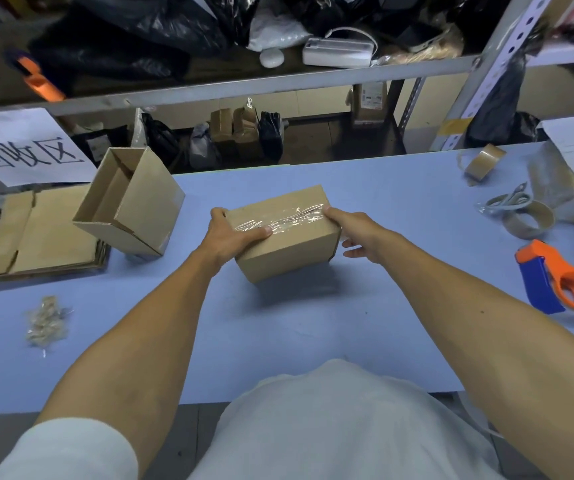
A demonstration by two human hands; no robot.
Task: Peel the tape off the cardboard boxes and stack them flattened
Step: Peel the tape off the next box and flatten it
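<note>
At the middle of the blue table point(313, 323), a sealed cardboard box point(284, 242) is sitting between both hands, its long axis running left to right. The left hand point(230, 233) is gripping its left end, thumb across wrinkled clear tape point(285, 220). The right hand point(355, 230) is touching the tape's right end, fingers loosely open.

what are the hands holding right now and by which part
The left hand grips the taped cardboard box at its left end, thumb across the clear tape on top. The right hand touches the box's right top edge.
</note>
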